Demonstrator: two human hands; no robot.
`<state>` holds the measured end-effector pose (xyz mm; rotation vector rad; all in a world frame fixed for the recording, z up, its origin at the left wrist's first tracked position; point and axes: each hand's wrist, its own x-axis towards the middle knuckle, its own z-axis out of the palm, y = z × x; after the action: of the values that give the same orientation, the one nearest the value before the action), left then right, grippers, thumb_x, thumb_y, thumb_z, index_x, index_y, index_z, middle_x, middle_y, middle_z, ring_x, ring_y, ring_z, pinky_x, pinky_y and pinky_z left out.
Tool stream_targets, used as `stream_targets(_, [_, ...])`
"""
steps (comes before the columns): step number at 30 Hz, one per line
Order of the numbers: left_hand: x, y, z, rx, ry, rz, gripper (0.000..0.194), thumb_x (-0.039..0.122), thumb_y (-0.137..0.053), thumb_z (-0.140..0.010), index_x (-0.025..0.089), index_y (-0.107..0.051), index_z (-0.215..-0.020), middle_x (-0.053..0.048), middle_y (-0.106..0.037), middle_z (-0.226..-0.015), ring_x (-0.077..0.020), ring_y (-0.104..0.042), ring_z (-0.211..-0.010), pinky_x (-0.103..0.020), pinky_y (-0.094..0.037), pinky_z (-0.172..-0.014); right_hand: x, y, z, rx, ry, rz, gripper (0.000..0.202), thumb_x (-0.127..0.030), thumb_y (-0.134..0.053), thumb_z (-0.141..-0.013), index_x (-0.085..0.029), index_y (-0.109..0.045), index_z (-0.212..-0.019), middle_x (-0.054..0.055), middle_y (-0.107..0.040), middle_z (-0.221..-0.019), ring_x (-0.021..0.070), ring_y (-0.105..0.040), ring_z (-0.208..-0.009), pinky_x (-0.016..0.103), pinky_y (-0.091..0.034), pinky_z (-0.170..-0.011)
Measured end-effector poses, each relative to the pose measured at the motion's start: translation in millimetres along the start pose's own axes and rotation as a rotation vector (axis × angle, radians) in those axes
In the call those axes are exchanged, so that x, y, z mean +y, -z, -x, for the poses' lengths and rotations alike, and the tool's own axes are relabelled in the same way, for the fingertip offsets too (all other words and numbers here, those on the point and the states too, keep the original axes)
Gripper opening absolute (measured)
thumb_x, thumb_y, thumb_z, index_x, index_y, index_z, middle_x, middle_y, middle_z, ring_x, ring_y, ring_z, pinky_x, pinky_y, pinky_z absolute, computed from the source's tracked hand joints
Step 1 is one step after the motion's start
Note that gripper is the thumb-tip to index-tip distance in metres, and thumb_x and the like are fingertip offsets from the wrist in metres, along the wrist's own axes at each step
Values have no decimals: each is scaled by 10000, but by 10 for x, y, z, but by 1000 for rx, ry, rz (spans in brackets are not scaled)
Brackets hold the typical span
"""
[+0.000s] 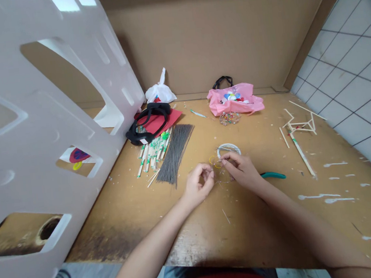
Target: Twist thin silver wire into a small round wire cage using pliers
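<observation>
Over the middle of the wooden table, my left hand (199, 182) is closed in a pinch on a thin wire. My right hand (242, 172) pinches the same wire work from the other side, fingertips close together. A fine yellow loop (213, 161) shows between the fingertips; how it joins the wire is too small to tell. Just behind my right hand lies a white ring (228, 146), partly covered by it. Green-handled pliers (273, 175) lie beside my right wrist, their head hidden under it. A short loose piece of wire (226, 216) rests nearer to me.
Left stand a bundle of grey wires (176, 154), wrapped chopsticks (153, 151), a black headset strap (150, 121) and a white panel (52, 104). At the back are a white bag (160, 92), a pink bag (234, 103) and beaded wire (229, 118). A stick frame (300, 127) lies right.
</observation>
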<state>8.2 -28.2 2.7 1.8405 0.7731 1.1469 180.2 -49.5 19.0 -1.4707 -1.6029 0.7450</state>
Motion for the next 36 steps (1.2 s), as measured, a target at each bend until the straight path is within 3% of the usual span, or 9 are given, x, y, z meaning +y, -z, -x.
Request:
stream_targets(3, [-9, 18, -2, -76, -74, -108, 15, 187, -483, -801, 191, -485, -786, 16, -490, -665, -99, -444, -597, -225, -378, -592, -22, -16, 17, -9, 45, 83, 158, -312, -445, -856, -215, -570, -864, -41, -516, -520, 107, -478, -435, 232, -383, -481])
stream_targets(7, [-14, 25, -9, -92, -69, -156, 62, 225, -498, -808, 190, -485, -759, 14, -486, -657, -102, -439, -596, -225, -366, -583, -41, -45, 32, -20, 86, 168, 148, -295, -437, -862, -219, -562, -848, -31, -542, -552, 119, -512, -491, 232, -387, -512])
stream_targets(12, [-12, 21, -11, -99, -109, -291, 86, 237, -461, -845, 191, -505, -788, 2, -500, -653, -116, -458, -607, -236, -378, -603, -58, -62, 40, -13, 158, 269, 157, -273, -437, -860, -209, -579, -884, 28, -637, -767, 146, -583, -657, 254, -419, -615])
stream_targets(15, [-9, 30, -7, -74, -155, -379, 85, 209, -451, -842, 188, -530, -821, -41, -542, -780, -130, -497, -677, -243, -404, -631, -63, -57, 41, -18, 163, 329, 166, -278, -427, -872, -211, -577, -900, 41, -645, -818, 159, -595, -714, 263, -420, -648])
stream_targets(21, [-28, 59, -24, 2, -227, -404, 72, 167, -456, -839, 188, -521, -860, -97, -571, -1029, -142, -565, -837, -247, -453, -697, -66, -30, 26, -11, 144, 335, 166, -273, -423, -877, -213, -577, -889, 26, -635, -782, 145, -573, -660, 249, -402, -614])
stream_targets(27, [-1, 85, -68, 69, -318, -421, 66, 138, -479, -831, 185, -523, -816, -79, -636, -919, -164, -568, -848, -304, -445, -765, -83, 14, 11, -18, 125, 305, 173, -289, -434, -869, -208, -586, -877, 7, -601, -674, 141, -543, -598, 246, -382, -574])
stream_targets(36, [3, 143, -93, -76, -394, -471, 119, 105, -462, -826, 174, -549, -869, -82, -652, -924, -174, -547, -837, -314, -447, -745, -73, 22, 17, -28, 149, 280, 151, -266, -455, -850, -195, -588, -835, 6, -588, -682, 119, -508, -572, 232, -368, -546])
